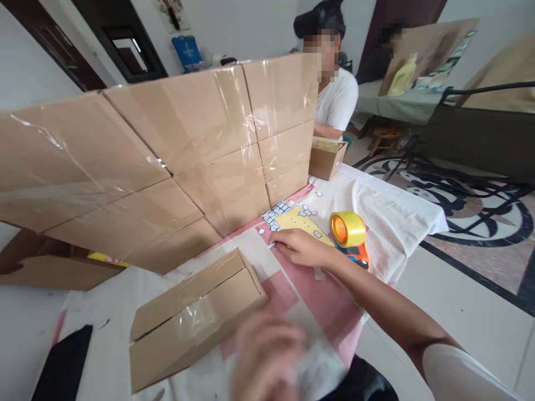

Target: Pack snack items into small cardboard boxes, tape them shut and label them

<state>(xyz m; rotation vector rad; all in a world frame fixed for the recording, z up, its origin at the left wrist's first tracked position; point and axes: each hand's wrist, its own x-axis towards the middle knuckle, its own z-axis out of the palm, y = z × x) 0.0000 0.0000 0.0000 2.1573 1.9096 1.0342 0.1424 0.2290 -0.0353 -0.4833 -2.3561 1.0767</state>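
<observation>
My right hand is closed in a pinch over the table, with a small white paper piece at its fingertips. Several similar cutouts lie close by, on and around a yellow paper sheet with a blue-and-white pattern beside it. Smeared by motion, my left hand is low in the view, near the front side of a taped cardboard box; its fingers cannot be made out. Just beyond my right wrist a yellow roll of tape rests by an orange and blue tape dispenser.
A wall of taped cardboard boxes stands across the table's far side. An open box sits at left, a smaller box at the far corner. A person wearing a headset sits behind. A dark chair stands right.
</observation>
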